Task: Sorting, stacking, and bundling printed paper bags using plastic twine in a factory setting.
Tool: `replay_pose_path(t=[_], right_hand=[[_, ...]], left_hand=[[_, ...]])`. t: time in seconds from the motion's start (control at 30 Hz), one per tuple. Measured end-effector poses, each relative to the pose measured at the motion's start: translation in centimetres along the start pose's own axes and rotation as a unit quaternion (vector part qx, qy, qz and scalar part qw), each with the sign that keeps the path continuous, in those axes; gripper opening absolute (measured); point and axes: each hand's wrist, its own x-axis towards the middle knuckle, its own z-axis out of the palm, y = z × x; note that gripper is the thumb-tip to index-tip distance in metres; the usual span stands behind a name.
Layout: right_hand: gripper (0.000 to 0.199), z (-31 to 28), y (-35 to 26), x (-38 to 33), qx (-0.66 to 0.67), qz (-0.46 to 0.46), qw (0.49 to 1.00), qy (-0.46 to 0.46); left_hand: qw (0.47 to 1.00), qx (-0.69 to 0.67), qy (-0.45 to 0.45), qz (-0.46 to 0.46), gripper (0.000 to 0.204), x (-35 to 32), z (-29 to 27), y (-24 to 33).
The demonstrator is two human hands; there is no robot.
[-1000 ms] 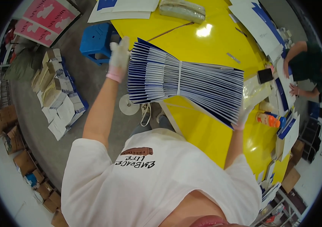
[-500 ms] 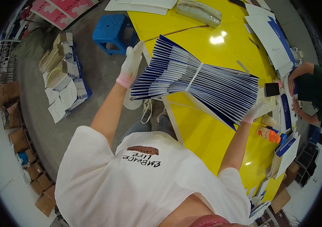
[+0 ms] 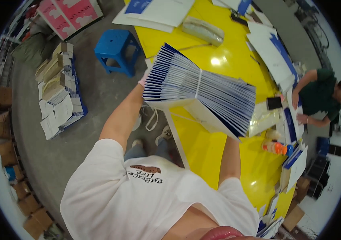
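Observation:
A bundle of blue-and-white folded paper sheets [image 3: 218,94] is in front of me, over the left edge of the yellow table [image 3: 202,156]. A white band [image 3: 199,84] pinches its middle, so both ends fan out. My left hand [image 3: 143,78] is at the bundle's left end; only a bit of its pink glove cuff shows, the fingers hidden behind the sheets. My right forearm reaches beneath the right end, where the bundle covers that hand. The bundle is tilted, showing a white outer face along its near side, and both hands appear to hold it.
A blue stool [image 3: 116,46] stands left of the table, with stacked bundles [image 3: 60,88] on the floor beyond. On the table lie a wrapped packet [image 3: 203,31], an orange bottle [image 3: 273,147], a phone [image 3: 274,103] and white sheets. Another person [image 3: 318,96] works at the right side.
My left hand, before open beside the bundle, is now behind its left end. The bundle has shifted slightly left and tilted up, and my right hand has gone beneath it.

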Motion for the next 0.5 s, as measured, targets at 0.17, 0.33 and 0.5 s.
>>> replay_pose_path(t=[0.17,0.33,0.5], right_hand=[[0.072,-1.4,0.8,-2.9,-0.045,0.064,0.989,-0.124],[0.072,-1.2,0.7,-4.7,-0.103,0.158,0.958,-0.214],[0.072,15.2,12.0,-8.5,-0.166,0.221,0.925,-0.261]], left_hand=[[0.994,-0.091,0.048,-0.047,0.046,-4.8,2.9,4.5],[0.968,-0.202,0.095,-0.12,0.048,-17.2,-5.7,11.3],[0.921,-0.323,0.082,-0.2,0.051,-31.1,-16.5,17.2]])
